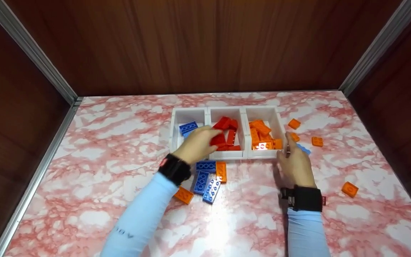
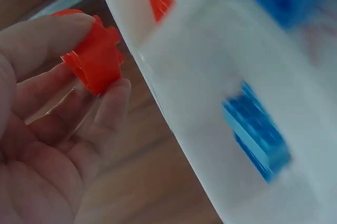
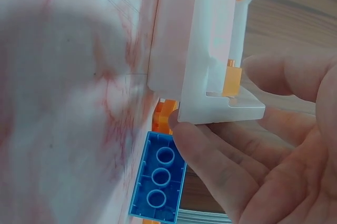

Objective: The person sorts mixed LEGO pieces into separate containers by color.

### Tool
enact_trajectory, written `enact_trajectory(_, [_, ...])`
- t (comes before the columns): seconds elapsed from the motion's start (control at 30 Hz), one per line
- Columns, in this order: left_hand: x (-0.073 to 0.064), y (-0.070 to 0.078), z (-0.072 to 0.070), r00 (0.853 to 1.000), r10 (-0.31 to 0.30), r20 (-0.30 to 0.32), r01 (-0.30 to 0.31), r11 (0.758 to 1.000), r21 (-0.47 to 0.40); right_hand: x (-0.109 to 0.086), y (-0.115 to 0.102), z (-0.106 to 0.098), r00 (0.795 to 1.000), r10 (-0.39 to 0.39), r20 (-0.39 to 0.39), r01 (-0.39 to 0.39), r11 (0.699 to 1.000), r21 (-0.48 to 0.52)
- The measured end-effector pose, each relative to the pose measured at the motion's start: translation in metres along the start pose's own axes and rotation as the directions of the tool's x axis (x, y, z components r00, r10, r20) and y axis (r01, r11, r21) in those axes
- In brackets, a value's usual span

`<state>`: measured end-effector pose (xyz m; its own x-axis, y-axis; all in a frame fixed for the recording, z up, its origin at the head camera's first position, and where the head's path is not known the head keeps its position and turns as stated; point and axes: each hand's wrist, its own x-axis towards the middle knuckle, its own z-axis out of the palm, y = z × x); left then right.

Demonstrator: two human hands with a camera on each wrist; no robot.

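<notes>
My left hand (image 1: 196, 144) is over the middle compartment of a white three-part tray (image 1: 227, 155). Its thumb and fingertips pinch a red toy brick (image 2: 100, 58), raised above the rim in the left wrist view. Other red bricks (image 1: 231, 136) lie below in that compartment. At the tray's right end is my right hand (image 1: 296, 166), fingers extended along the outside of the wall and thumb near the rim. A light blue brick (image 3: 160, 176) lies on the table just beyond these fingers, with an orange brick (image 3: 165, 114) close by it.
Blue bricks (image 1: 188, 127) occupy the left compartment, several orange bricks (image 1: 260, 127) the right one. In front of the tray lie blue bricks (image 1: 201, 182) and orange bricks (image 1: 184, 195). More orange bricks (image 1: 317, 141) are scattered to the right. Wood-look panels (image 1: 205, 46) enclose the marbled table.
</notes>
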<state>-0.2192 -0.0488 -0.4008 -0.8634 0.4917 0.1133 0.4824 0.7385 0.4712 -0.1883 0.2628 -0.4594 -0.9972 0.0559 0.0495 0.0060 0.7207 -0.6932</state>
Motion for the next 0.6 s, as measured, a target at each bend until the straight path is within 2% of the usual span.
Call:
enact_trajectory(0.13, [0.026,0.011,0.006,0.997,0.064,0.034,-0.066,0.995,0.068,0.0,-0.001,0.0,1.0,-0.007,-0.003,0.007,1.0,-0.01])
enact_trajectory(0.23, [0.042,0.012,0.013,0.992,0.118,0.038,-0.122,0.984,0.13,0.001,-0.002,-0.001,1.0,0.004,0.012,-0.004,1.0,-0.013])
enact_trajectory(0.33, [0.055,0.012,0.022,0.987,0.154,0.052,-0.16,0.975,0.154,0.002,-0.002,-0.002,1.0,0.006,0.015,-0.005,1.0,-0.018])
enact_trajectory(0.5, [0.068,0.013,0.034,0.977,0.193,0.089,-0.205,0.965,0.161,0.001,0.0,-0.001,1.0,0.011,0.006,-0.011,1.0,-0.022])
enact_trajectory(0.6, [0.068,0.013,0.034,0.98,0.179,0.088,-0.19,0.97,0.149,0.002,-0.001,-0.002,1.0,0.02,0.016,-0.02,1.0,-0.015])
